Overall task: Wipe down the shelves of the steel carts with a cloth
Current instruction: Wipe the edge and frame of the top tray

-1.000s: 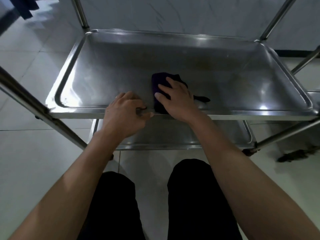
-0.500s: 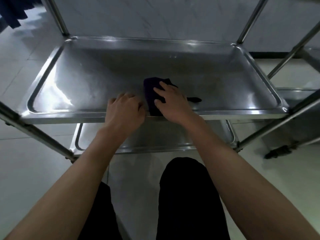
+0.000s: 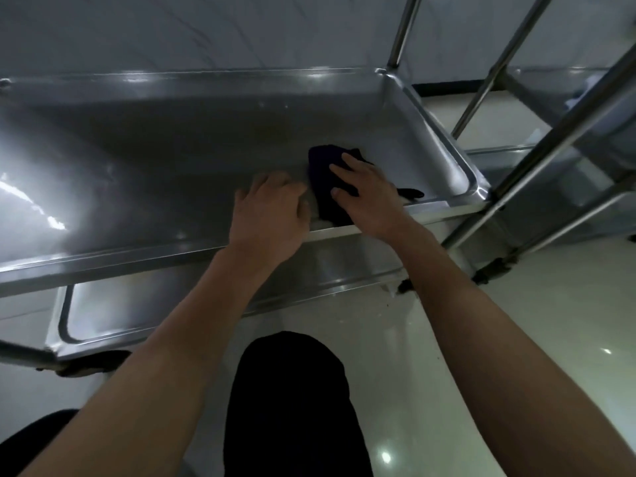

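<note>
Hands: right flat on cloth, left on shelf rim.

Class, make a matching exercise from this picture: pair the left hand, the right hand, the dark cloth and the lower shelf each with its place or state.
Things:
1. left hand
2. right hand
3. dark cloth
4. lower shelf

Places or states:
A. lies on the upper shelf near its right end
B. sits beneath the upper shelf
C. rests on the upper shelf's front rim
D. presses flat on the cloth

Pairs: 1-C, 2-D, 3-A, 4-B
</note>
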Demonstrator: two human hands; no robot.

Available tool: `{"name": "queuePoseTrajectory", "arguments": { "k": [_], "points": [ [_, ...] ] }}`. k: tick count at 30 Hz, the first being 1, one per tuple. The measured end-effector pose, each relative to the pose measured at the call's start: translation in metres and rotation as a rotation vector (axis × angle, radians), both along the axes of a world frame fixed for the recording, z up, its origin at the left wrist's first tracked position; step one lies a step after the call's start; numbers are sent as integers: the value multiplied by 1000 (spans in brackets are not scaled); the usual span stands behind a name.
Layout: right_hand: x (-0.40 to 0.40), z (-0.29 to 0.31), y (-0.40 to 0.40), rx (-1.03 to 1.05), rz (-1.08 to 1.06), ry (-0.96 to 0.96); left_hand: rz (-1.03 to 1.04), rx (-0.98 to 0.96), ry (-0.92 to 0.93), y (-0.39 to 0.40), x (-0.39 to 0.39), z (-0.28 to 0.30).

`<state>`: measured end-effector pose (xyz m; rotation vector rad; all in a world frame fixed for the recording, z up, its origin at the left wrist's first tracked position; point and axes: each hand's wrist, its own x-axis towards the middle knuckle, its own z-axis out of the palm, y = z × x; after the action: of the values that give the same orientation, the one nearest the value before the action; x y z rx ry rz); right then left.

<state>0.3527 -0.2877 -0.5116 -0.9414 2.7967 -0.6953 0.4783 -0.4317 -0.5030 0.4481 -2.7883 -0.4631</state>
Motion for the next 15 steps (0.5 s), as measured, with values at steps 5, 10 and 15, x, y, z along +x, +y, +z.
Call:
{"name": "queuePoseTrajectory", "arguments": {
  "k": [5,10,15],
  "points": [
    [-34,4,44,2,-61,8,-42,-5,-41,30,-24,-7],
    [-73,1,88,17,-172,17,0,-43,3,36,-32,-13],
    [-107,1,120,3,-277,42,31,-64,15,39,-36,-12]
  ]
}}
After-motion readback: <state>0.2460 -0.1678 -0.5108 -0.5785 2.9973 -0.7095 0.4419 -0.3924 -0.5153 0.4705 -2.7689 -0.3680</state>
